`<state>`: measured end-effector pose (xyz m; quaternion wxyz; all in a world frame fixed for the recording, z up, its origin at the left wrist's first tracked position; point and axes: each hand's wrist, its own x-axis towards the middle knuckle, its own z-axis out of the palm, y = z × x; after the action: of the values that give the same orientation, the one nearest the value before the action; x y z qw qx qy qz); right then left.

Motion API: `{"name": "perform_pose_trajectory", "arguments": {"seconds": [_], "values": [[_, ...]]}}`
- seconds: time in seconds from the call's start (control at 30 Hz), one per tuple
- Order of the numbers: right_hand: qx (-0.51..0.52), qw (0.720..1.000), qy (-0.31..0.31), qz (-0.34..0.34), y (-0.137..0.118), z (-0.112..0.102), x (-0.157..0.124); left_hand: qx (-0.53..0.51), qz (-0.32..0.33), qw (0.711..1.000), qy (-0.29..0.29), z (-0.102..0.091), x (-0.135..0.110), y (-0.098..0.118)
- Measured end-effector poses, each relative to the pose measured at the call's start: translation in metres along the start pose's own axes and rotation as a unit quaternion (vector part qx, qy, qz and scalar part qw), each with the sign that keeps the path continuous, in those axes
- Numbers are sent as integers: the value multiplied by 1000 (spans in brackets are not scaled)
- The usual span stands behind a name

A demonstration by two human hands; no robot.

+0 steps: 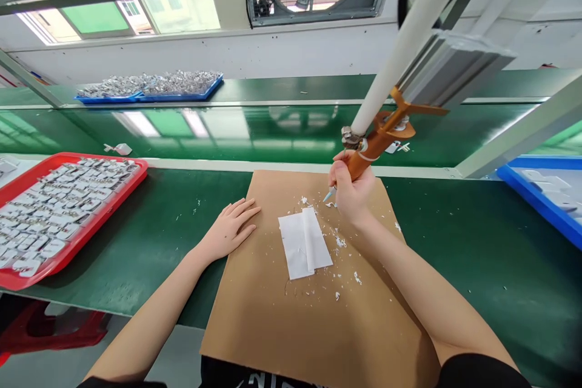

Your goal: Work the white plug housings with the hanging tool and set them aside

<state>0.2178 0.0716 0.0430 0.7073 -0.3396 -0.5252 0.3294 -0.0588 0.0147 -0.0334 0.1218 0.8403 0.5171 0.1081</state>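
Note:
My right hand [355, 193] is closed, pen-fashion, around the lower end of an orange tube-shaped tool [369, 153]. A pale blue tip [330, 194] pokes out below the fingers, above the cardboard; whether it is part of the orange tool is hidden by the hand. My left hand [230, 227] lies flat, fingers spread, on the left edge of the brown cardboard sheet [313, 333]. Between the hands lies a white piece of paper [295, 248] with a narrow raised strip [308, 239] along it. White shavings [340, 242] are scattered around it.
A red tray [142, 171] of small white parts stands left, a blue tray [545, 209] right. Another blue tray [213, 88] heaped with metal bits sits on the back ledge. A white pipe [409, 36] and grey metal profile [459, 66] slant down from above right.

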Motion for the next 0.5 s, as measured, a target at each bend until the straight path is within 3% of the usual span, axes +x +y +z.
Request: {"name": "perform_pose_trajectory", "arguments": {"seconds": [0.1,0.23,0.3,0.4,0.5], "values": [[2,1000,4,25,2,-1,-4,19,13,1000,20,7,-3,-2],[-1,1000,-4,29,3,1,-8,89,62,985,132,13,-2,-2],[-3,999,-12,29,2,2,-9,111,109,975,157,11,9,5],[-5,999,-23,34,-3,3,-11,88,164,974,127,2,47,25],[-5,998,-36,42,-6,6,-15,-30,190,975,111,-7,111,58]]}}
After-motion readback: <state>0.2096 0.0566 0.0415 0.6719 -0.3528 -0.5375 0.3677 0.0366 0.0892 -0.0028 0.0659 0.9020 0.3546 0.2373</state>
